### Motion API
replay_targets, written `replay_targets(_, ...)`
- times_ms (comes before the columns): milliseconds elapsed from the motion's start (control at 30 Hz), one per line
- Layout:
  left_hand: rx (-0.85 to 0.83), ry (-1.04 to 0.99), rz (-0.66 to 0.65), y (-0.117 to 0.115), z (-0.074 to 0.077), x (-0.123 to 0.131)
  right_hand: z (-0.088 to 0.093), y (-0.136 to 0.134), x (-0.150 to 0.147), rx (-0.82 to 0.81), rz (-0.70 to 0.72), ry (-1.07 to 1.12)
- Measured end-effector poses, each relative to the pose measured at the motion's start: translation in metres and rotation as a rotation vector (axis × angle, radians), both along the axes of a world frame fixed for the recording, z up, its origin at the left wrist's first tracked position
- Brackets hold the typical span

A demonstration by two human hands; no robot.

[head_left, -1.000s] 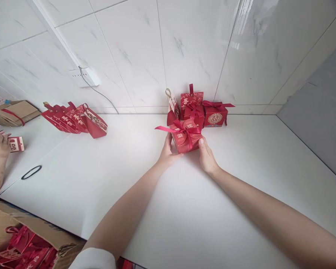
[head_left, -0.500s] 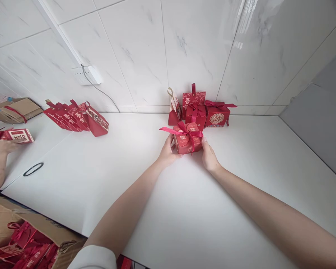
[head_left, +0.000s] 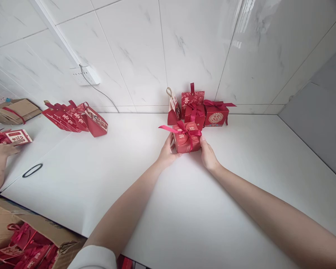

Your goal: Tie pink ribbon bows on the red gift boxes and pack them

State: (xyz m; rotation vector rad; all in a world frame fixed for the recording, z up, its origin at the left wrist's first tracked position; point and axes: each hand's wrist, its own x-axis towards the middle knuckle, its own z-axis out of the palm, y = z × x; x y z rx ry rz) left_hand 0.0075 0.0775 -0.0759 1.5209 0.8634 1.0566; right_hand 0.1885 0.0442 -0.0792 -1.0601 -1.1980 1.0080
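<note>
Between my two hands is a red gift box [head_left: 187, 144] with gold characters and a dark pink ribbon bow on top. My left hand [head_left: 168, 152] grips its left side, fingers partly behind the box. My right hand [head_left: 208, 152] presses on the right side, thumb near the top corner. Just behind it stand a small red box with a bow [head_left: 195, 115], a taller red box with a ribbon loop [head_left: 192, 98], and a narrow triangular box [head_left: 173, 112]. A red box with a round gold emblem [head_left: 216, 114] stands to the right.
Several red triangular boxes [head_left: 72, 117] lean in a row along the wall at left. A co-worker's hand [head_left: 1, 151] holds a red box [head_left: 19, 136] at the far left. A black ring [head_left: 33, 170] lies on the white table [head_left: 106, 164]. A carton [head_left: 52, 226] of red boxes sits at lower left.
My hands and the gift box stay in nearly the same place; the view shifts slightly. At far left, the co-worker's fingers have moved over the red box.
</note>
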Motion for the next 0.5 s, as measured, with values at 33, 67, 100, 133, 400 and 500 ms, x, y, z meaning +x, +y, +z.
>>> replay_targets(33, -0.003, -0.005, 0.005, 0.0, -0.001, 0.0, 0.0, 0.0, 0.0, 0.001, -0.001, 0.005)
replay_targets(67, -0.005, -0.011, 0.009, 0.001, -0.001, 0.0, -0.001, 0.001, 0.0, 0.003, 0.001, 0.009)
replay_targets(100, -0.007, -0.018, 0.009, 0.002, -0.002, 0.0, -0.001, 0.001, 0.0, 0.005, 0.002, 0.013)
replay_targets(133, -0.007, -0.027, 0.009, 0.002, -0.002, 0.0, -0.002, 0.001, 0.0, 0.006, 0.004, 0.013)
replay_targets(400, -0.016, -0.063, 0.046, -0.002, 0.004, 0.001, 0.001, -0.002, -0.001, 0.017, -0.022, -0.014)
replay_targets(500, 0.072, -0.026, 0.103, -0.009, 0.008, 0.004, 0.006, -0.006, -0.003, 0.062, 0.02, 0.006)
